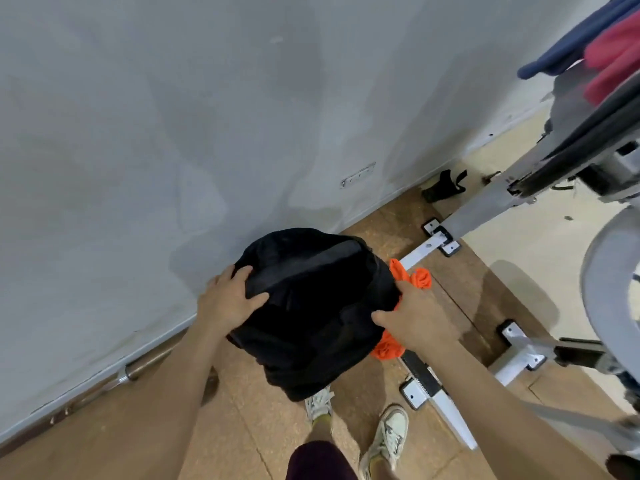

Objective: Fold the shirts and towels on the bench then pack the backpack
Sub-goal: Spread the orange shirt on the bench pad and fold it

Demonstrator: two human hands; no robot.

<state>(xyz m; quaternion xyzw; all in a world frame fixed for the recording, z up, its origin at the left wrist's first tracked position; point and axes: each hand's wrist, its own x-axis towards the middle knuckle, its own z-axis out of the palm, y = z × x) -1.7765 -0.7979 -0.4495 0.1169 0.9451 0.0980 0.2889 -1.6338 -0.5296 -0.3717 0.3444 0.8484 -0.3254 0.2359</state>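
A black fabric backpack [311, 306] sits at frame centre, over brown speckled flooring [249, 393] beside a pale grey wall [173, 116]. The left hand [227, 301] and right hand [420, 318] grip its sides, fingers curled. A bright orange cloth [420, 277] pokes out at its right, near a white metal bench frame [453, 420].

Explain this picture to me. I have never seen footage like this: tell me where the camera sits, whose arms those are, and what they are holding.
There is one picture, taken by a wide-angle camera worn on a person's head and looking down. There is no machine: the two bare arms are that person's own. The left hand grips the upper left of a black fabric backpack. The right hand holds its right side, thumb on the front. A bright orange cloth shows behind that hand; whether the hand also catches it is hidden. Below are pale sneakers on a brown floor. A grey metal bench frame stands to the right, and navy and red clothes hang at the top right.
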